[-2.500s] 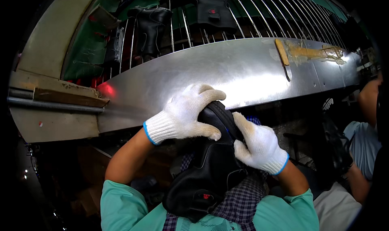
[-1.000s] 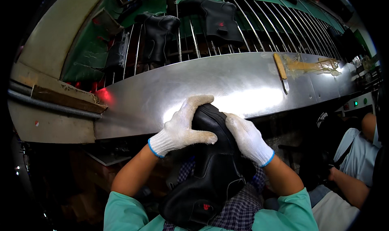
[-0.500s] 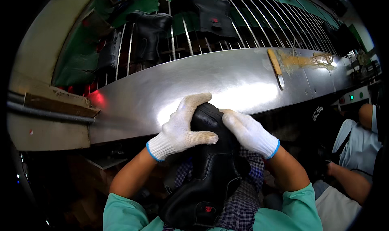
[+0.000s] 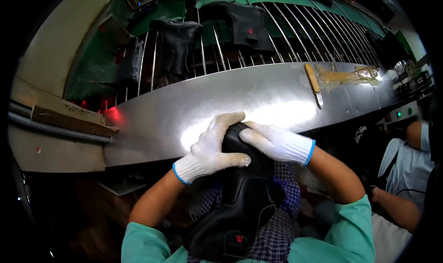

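Observation:
A black leather boot (image 4: 242,189) with pale stitching and a small red mark lies along my lap, its far end up against the near edge of the metal table. My left hand (image 4: 207,148), in a white knit glove with blue cuff, wraps that far end, thumb across the near face and fingers over the edge. From the other side, my right hand (image 4: 277,145), gloved alike, pinches the end of the boot. Its fingertips are partly hidden behind the leather.
On the steel tabletop (image 4: 161,120) lies a knife with a wooden handle (image 4: 313,78), beside yellowish tape (image 4: 346,76). Behind run metal rollers carrying black boots (image 4: 177,46) and another black boot (image 4: 249,28). A co-worker's arm (image 4: 401,207) is at the right.
My right hand has slid left over the boot's far end, closer to my left hand. The whole view has shifted slightly; the left hand keeps its grip.

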`<state>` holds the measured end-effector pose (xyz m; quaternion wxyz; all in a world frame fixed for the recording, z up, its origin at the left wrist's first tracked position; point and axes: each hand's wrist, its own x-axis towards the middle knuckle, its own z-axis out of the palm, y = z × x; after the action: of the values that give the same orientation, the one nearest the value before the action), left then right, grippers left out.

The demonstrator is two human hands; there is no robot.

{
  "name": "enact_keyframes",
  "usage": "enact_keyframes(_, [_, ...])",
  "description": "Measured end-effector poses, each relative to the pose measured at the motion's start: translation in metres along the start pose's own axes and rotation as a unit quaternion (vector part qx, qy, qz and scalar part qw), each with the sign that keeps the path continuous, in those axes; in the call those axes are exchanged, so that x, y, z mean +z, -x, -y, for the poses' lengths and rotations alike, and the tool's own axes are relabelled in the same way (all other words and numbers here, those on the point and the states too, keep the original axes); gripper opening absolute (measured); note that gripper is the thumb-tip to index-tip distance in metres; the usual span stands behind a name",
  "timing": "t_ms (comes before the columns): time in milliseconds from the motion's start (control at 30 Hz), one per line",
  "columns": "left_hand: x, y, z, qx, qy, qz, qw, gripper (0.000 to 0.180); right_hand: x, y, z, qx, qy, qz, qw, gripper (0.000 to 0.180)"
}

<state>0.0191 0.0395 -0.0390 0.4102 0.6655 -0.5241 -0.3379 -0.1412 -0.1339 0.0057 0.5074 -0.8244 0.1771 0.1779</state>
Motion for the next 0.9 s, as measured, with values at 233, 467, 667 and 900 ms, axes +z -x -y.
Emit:
enact_keyframes(233, [0.029, 0.023, 0.013, -0.038, 0.470, 0.055, 0.880, 0.113, 0.036, 0.049, -0.014, -0.132, -0.108, -0.136, 0.976, 0.066])
enact_keyframes(467, [0.019, 0.038, -0.046, -0.065, 0.313, 0.001, 0.947, 0.116, 0.027, 0.074, 0.008, -0.130, -0.116, -0.206, 0.963, 0.053])
enact_keyframes(667, [0.022, 0.036, -0.111, -0.094, 0.043, 0.017, 0.995, 0.116, -0.037, 0.083, 0.042, -0.064, 0.034, -0.088, 0.993, 0.051])
enact_keyframes(900, [0.027, 0.060, -0.104, -0.047, 0.046, -0.020, 0.998, 0.119, -0.001, 0.095, 0.068, -0.196, 0.031, -0.170, 0.965, 0.075])
